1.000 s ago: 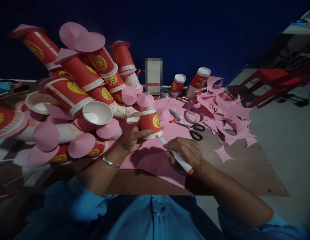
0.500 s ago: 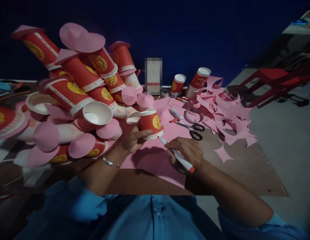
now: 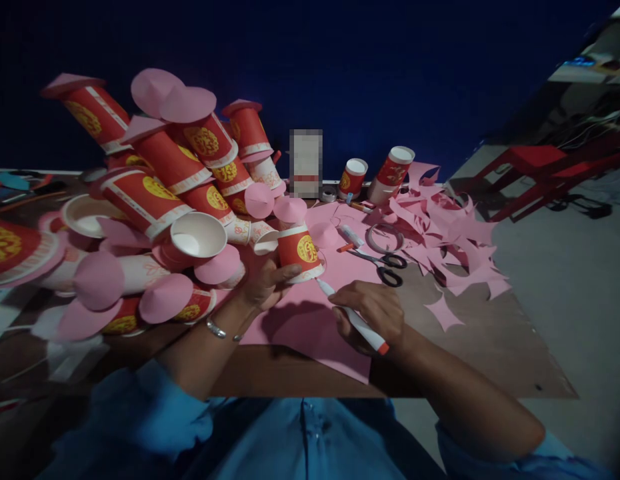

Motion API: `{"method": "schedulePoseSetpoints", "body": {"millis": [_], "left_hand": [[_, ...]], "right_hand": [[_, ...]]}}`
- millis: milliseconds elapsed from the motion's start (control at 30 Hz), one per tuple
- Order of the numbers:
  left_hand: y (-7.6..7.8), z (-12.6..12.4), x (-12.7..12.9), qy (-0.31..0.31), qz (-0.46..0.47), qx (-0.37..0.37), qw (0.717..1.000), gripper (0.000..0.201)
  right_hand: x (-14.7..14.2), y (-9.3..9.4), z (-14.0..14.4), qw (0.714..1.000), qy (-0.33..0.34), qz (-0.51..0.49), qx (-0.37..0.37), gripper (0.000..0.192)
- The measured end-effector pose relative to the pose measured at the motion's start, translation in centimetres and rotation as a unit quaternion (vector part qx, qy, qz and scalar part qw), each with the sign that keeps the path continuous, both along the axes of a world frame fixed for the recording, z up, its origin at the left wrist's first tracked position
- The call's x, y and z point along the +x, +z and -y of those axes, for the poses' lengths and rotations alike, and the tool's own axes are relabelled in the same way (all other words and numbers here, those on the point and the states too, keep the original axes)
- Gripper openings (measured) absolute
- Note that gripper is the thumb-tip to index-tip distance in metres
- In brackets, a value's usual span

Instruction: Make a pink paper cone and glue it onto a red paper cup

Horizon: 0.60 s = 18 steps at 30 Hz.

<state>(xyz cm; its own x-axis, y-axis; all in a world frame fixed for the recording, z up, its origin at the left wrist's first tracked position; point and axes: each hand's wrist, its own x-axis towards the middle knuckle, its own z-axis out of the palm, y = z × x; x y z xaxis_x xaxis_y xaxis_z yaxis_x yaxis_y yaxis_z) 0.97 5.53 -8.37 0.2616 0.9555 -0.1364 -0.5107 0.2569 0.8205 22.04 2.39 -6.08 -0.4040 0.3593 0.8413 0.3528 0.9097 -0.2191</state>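
A red paper cup (image 3: pixel 296 251) with a gold emblem and a white rim band sits upside down in the grip of my left hand (image 3: pixel 268 283), thumb on its lower edge. My right hand (image 3: pixel 371 313) is closed on a white marker pen (image 3: pixel 361 325) with a red end. The pen's tip is at the cup's white rim band; whether it touches, I cannot tell. Beneath both hands lies a pink paper sheet (image 3: pixel 335 353). Just behind the cup a small pink paper cone (image 3: pixel 290 210) shows.
Many red cups with pink cone tops (image 3: pixel 163 203) are piled on the left. Scissors (image 3: pixel 385 267), a tape roll (image 3: pixel 386 237) and a glue tube (image 3: pixel 351 235) lie right of the cup. Pink paper scraps (image 3: pixel 440 233) heap farther right. Stacked cups (image 3: pixel 393 175) stand at the back.
The whole scene sits slightly lower in view, as the camera has tilted. My hands still hold the cup and marker pen in nearly the same positions.
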Motion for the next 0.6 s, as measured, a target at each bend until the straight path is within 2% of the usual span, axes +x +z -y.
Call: {"method": "schedulePoseSetpoints", "body": {"millis": [233,433,600], "left_hand": [[-0.18,-0.08,-0.14,0.014,-0.034,-0.031,0.999,0.079],[-0.1,-0.1,0.02,0.023,-0.034,-0.019,0.999,0.06],[-0.16,-0.11,0.09,0.009,-0.02,0.004,1.0,0.072]], "right_hand": [[-0.07,-0.14,-0.1,1.0,0.007,-0.01,0.004,0.016],[0.04,-0.22,-0.21,1.0,0.011,-0.017,-0.006,0.019],[0.08,-0.12,-0.14,1.0,0.007,-0.007,-0.011,0.02]]}}
